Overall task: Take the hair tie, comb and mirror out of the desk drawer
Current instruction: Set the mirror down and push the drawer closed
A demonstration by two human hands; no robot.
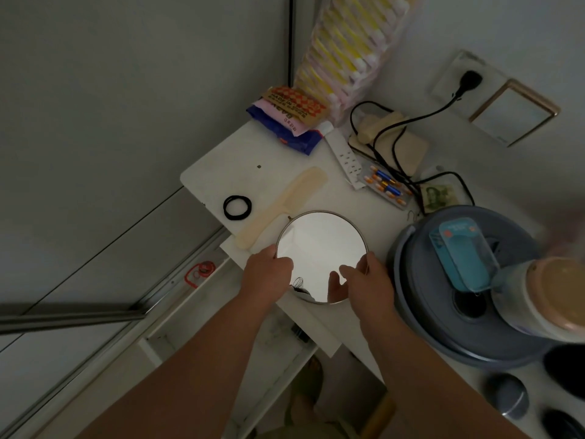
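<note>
The round mirror (321, 256) is gripped at its rim by the fingers of both the left hand (265, 275) and the right hand (364, 282), over the tabletop (234, 160) beside the comb (281, 205) and hair tie (237, 207); setting it down is judged the last step.

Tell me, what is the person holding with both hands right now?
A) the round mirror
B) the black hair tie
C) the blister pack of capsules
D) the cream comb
A: both the left hand and the right hand grip the rim of the round mirror, while the comb and hair tie lie untouched on the desk.

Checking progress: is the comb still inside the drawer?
No, the comb lies on the desk top beside the hair tie.
</note>
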